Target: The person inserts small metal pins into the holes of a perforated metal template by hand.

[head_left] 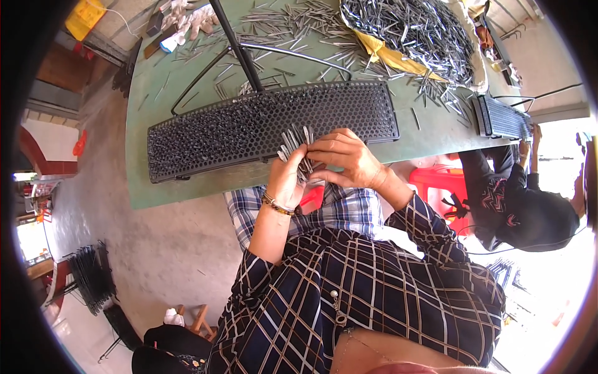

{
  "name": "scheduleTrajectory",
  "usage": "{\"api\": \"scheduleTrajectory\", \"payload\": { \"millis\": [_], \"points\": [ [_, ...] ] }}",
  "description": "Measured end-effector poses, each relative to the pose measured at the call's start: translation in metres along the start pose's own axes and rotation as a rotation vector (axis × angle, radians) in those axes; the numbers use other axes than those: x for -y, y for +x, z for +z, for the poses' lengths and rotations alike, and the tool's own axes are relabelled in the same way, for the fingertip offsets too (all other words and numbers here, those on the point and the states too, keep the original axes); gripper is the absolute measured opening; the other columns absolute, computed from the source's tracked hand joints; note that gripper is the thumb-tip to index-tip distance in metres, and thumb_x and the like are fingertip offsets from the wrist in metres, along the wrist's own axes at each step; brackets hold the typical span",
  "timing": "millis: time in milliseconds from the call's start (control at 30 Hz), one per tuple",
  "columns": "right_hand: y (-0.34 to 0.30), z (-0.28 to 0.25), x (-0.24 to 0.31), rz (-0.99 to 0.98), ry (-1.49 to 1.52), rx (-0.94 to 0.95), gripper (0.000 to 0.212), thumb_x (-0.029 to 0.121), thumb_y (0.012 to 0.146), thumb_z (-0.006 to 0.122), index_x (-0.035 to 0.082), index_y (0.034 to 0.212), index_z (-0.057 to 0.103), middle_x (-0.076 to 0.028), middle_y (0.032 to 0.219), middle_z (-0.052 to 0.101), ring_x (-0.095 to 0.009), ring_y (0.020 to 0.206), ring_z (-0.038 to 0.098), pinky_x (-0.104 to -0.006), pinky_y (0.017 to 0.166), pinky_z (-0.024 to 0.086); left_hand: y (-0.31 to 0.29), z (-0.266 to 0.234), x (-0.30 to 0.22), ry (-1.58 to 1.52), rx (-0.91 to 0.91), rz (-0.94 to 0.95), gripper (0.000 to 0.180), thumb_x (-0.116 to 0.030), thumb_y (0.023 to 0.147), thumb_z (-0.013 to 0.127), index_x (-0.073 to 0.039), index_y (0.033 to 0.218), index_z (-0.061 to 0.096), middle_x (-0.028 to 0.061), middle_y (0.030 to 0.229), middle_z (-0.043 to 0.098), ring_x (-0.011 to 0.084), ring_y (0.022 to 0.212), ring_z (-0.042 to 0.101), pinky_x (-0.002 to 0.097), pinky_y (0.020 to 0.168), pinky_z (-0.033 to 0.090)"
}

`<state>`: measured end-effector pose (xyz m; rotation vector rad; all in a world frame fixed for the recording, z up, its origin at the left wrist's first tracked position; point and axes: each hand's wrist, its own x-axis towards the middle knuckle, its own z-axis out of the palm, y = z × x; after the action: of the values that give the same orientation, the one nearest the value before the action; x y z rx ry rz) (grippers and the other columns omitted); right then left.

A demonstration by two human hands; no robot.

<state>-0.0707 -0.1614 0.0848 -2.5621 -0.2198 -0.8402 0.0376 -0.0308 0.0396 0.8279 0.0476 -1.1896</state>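
Note:
A bundle of thin grey metal strips (pixel 293 141) stands upright in my left hand (pixel 285 181), whose fingers are wrapped round it. My right hand (pixel 350 161) is closed in a pinch at the bundle's right side, its fingertips on the strips; how many it grips is hidden. Just beyond both hands lies a long black perforated panel (pixel 349 112) with rows of round holes. Its left part is densely filled with dark strips (pixel 205 140), while the holes on the right show bare.
Loose strips are scattered over the green table (pixel 146 181). A large heap of strips (pixel 411 37) rests on yellow-edged sheeting at the back. A black rod frame (pixel 249 68) rises behind the panel. On the right, another person (pixel 523 206) works at a similar panel (pixel 507 118), near a red stool (pixel 439 181).

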Motion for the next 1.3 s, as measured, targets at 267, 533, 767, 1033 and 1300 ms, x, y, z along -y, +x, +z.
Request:
{"api": "scheduleTrajectory", "payload": {
  "millis": [267,533,767,1033,1300],
  "points": [
    [0.004,0.006,-0.015,0.977,0.657,-0.055,0.028,0.022,0.082,0.068,-0.004,0.092,0.066,-0.008,0.079,0.066,-0.011,0.071,0.06,-0.0247,0.063,0.048,-0.012,0.023,-0.002,0.152,0.018,0.009,0.021,-0.015,0.088,0.058,-0.002,0.104,0.058,0.0089,0.091,0.064,0.0174,0.078,0.064,0.0295,0.064,0.055],
    [0.009,0.001,-0.024,0.933,0.724,0.112,0.023,0.014,0.08,0.068,-0.004,0.093,0.066,-0.006,0.078,0.065,-0.007,0.071,0.058,-0.0222,0.062,0.047,-0.01,0.022,0.003,0.197,-0.013,0.046,0.022,-0.015,0.088,0.058,-0.002,0.106,0.058,0.0102,0.094,0.064,0.0197,0.082,0.064,0.0307,0.065,0.055],
    [0.026,-0.006,-0.039,0.945,0.683,0.156,0.025,0.015,0.08,0.069,-0.004,0.095,0.066,-0.008,0.083,0.067,-0.008,0.075,0.059,-0.0221,0.067,0.048,-0.008,0.021,-0.001,0.151,-0.084,0.021,0.022,-0.015,0.087,0.059,-0.001,0.104,0.057,0.014,0.096,0.064,0.022,0.085,0.065,0.0323,0.066,0.055],
    [0.049,0.017,-0.074,0.782,0.422,-0.269,0.025,0.018,0.08,0.07,-0.001,0.095,0.066,-0.006,0.084,0.068,-0.01,0.076,0.062,-0.0237,0.071,0.049,-0.012,0.011,0.01,0.168,-0.002,-0.118,0.023,-0.017,0.088,0.059,-0.001,0.105,0.056,0.0149,0.096,0.064,0.0217,0.085,0.064,0.0338,0.068,0.055],
    [0.049,0.022,-0.073,0.748,0.25,-0.185,0.022,0.019,0.079,0.069,0.002,0.093,0.067,-0.006,0.079,0.067,-0.01,0.066,0.059,-0.025,0.064,0.048,-0.012,0.011,0.01,0.157,-0.015,-0.118,0.021,-0.016,0.088,0.057,-0.001,0.103,0.056,0.0152,0.097,0.064,0.0216,0.084,0.064,0.0337,0.067,0.055]
  ]
}}
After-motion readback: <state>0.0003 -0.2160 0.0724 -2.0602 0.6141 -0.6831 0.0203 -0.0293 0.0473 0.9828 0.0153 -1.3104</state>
